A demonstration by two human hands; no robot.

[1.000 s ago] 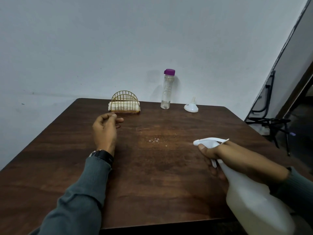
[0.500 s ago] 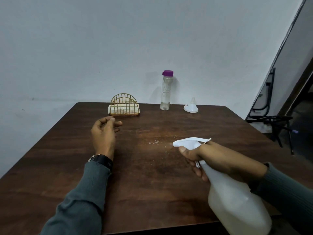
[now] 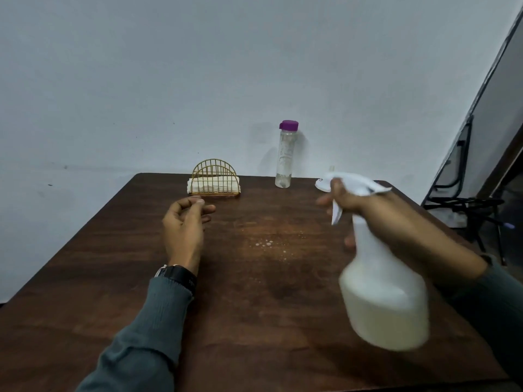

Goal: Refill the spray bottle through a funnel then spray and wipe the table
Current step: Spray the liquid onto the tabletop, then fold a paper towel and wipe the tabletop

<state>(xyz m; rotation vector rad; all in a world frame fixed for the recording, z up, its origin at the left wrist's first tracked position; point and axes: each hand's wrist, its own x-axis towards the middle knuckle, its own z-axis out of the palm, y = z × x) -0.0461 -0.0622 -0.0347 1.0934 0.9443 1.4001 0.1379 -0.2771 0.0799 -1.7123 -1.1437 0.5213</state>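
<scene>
My right hand (image 3: 365, 210) grips the neck of a white spray bottle (image 3: 382, 292) and holds it above the right side of the dark wooden table (image 3: 85, 292), nozzle pointing left. Small droplets (image 3: 266, 244) lie on the table's middle. My left hand (image 3: 185, 224) hovers over the table left of centre, fingers loosely curled, holding nothing. A clear bottle with a purple cap (image 3: 285, 155) stands at the far edge. The white funnel (image 3: 321, 183) lies beside it, mostly hidden behind the spray head. A gold wire holder with white napkins (image 3: 215, 181) sits at the far edge.
A pale wall runs right behind the table's far edge. A black folding metal frame (image 3: 464, 205) stands on the floor beyond the table's right side.
My right hand has lifted the spray bottle up and farther from me, so it now stands more upright and covers the funnel. My left hand has barely moved.
</scene>
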